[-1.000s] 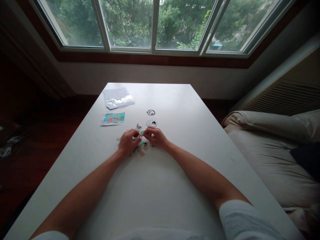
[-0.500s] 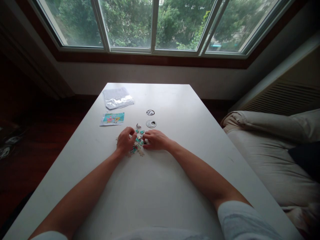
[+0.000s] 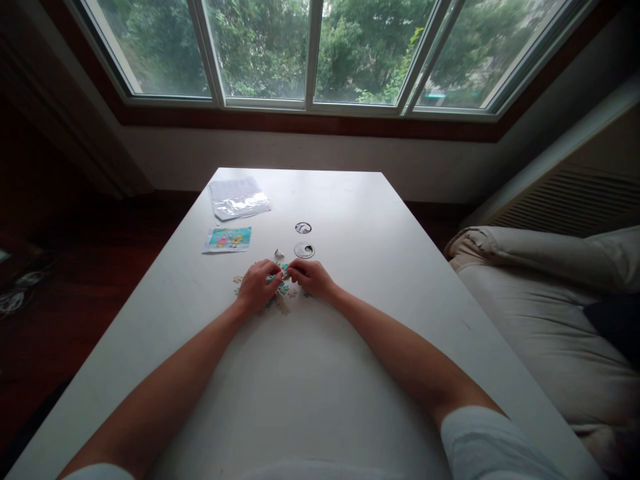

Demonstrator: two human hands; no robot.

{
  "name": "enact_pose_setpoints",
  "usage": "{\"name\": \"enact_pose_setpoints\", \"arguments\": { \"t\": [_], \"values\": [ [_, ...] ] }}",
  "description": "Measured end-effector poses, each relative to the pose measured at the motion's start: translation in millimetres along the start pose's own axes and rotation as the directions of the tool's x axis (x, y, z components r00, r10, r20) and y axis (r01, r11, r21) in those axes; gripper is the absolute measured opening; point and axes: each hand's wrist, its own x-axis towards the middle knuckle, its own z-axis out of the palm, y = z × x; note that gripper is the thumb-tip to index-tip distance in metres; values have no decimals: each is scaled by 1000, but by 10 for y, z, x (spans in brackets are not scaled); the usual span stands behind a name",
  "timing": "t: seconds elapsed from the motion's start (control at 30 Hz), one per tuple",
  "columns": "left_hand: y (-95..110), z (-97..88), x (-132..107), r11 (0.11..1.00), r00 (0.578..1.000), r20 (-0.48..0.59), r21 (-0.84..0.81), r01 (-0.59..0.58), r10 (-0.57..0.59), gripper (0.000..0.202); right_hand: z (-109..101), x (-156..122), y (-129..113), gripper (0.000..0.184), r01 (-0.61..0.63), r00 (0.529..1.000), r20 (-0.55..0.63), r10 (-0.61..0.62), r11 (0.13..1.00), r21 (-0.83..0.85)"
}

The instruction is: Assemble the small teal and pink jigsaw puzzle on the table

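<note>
Pieces (image 3: 283, 291) of a small jigsaw, teal and beige, lie in a loose heap on the white table (image 3: 310, 380), under and between the person's two hands. The fingertips of both hands nearly meet over the far part of that heap, thumbs and forefingers bent as for a fine pinch; whether a piece is clamped there I cannot tell (at this scale the fingers hide almost everything between them). Good handling here would, I judge, mean gripping each piece by its edges, turning it until tab and socket face each other, and pressing lightly from above, never forcing a misfit that could bend the card. Keeping the wrists low should also help, so that a sleeve of fingers does not scatter the rest. The left hand (image 3: 257, 285) covers the heap's left side, with a few stray pieces showing just beyond its knuckles; the right hand (image 3: 311, 277) comes in from the right, with more bits close by its underside. Just past the fingertips sits a small pale scrap (image 3: 279, 253). Farther out are two round flat items, the nearer disc (image 3: 305, 250) and the farther disc (image 3: 303, 228), then a colourful picture card (image 3: 230, 239) to the left, and a transparent bag (image 3: 240, 198) beyond it.
</note>
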Motion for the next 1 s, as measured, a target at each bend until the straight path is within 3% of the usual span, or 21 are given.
{"name": "enact_pose_setpoints", "arguments": {
  "t": [0.2, 0.3, 0.77, 1.0],
  "values": [
    [6, 22, 4, 999, 998, 35, -3, -43, 43, 20, 51, 22, 59, 24, -28, 999, -31, 38, 960, 279],
    [0, 16, 8, 999, 999, 30, -7, -38, 39, 22, 57, 24, 73, 24, -20, 999, -28, 31, 943, 331],
    [3, 14, 5, 1000, 999, 47, 12, -24, 23, 12, 53, 19, 67, 15, -33, 996, -82, 43, 992, 121],
    [17, 11, -6, 997, 998, 54, 60, -42, 39, 9, 37, 45, 58, 18, 35, 991, -130, -28, 998, 48]
  ]
}}
